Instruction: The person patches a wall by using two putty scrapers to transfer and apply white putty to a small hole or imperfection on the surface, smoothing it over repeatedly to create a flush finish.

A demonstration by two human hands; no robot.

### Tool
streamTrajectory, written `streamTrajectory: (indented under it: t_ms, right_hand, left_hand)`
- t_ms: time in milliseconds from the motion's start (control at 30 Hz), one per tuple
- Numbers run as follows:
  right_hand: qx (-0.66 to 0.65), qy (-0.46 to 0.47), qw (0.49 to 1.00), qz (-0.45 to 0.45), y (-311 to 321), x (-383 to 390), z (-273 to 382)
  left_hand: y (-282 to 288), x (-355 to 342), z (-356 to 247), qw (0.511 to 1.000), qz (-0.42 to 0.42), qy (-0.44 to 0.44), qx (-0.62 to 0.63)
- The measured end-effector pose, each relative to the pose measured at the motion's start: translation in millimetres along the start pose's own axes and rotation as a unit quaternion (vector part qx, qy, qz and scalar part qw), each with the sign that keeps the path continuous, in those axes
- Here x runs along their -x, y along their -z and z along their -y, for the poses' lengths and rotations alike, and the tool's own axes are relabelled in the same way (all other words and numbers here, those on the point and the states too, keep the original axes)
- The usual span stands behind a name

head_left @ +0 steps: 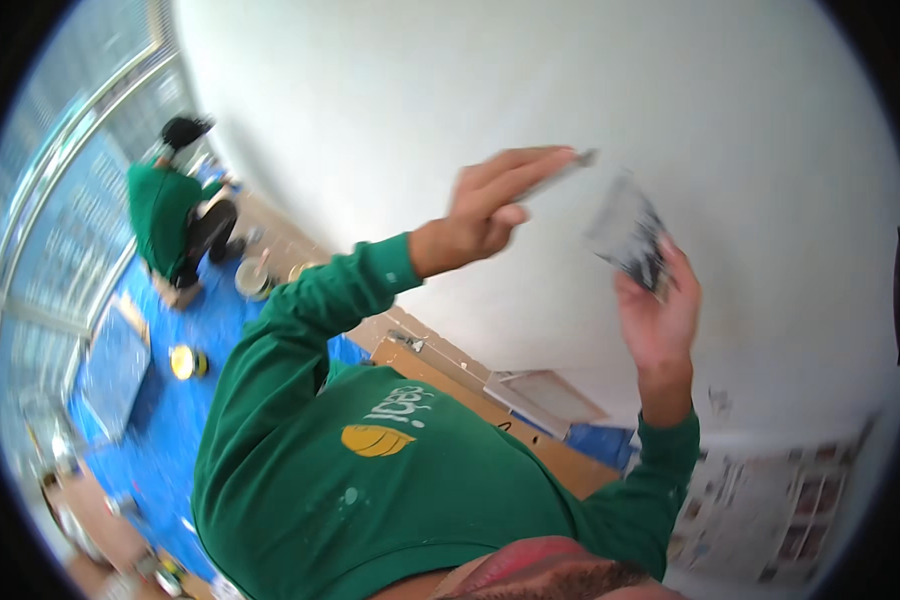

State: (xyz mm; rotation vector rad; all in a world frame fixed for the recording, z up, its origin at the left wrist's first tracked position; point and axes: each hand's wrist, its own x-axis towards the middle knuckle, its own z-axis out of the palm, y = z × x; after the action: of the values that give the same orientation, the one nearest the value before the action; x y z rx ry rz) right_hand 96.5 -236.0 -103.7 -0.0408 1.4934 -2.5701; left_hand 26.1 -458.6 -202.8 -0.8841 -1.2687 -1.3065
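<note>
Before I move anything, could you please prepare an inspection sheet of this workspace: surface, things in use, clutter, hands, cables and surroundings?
Surface: white wall beside the hands; blue sheet on the floor.
Things in use: thin flat tool, seen nearly edge-on; flat blade with dark streaks, blurred.
Clutter: white bucket, yellow tub and pale panel on the floor side.
Hands: left hand holds the thin tool; right hand holds the blade; the two tools look apart.
Cables: nothing seen clearly.
Surroundings: windows at left; a co-worker in green, low down near the wall.
</note>
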Motion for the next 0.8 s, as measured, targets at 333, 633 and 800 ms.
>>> streamTrajectory:
  t_ms: [333, 633, 800]
  right_hand:
    - [0.004, -0.049, 0.998, -0.032, -21.0, -0.6, 17.9]
    - [0.047, 0.254, 0.961, 0.1, 15.5, -72.4, 218.9]
    - [0.35, 0.523, 0.772, -0.086, -30.4, -97.2, 395.2]
  left_hand:
    - [-25.0, -12.3, 46.4, 0.964, 0.115, -0.208, -0.123]
    - [4.1, 82.1, 81.6, 0.938, 0.325, 0.016, -0.122]
    - [27.2, 149.7, 80.1, 0.936, 0.265, 0.201, -0.115]
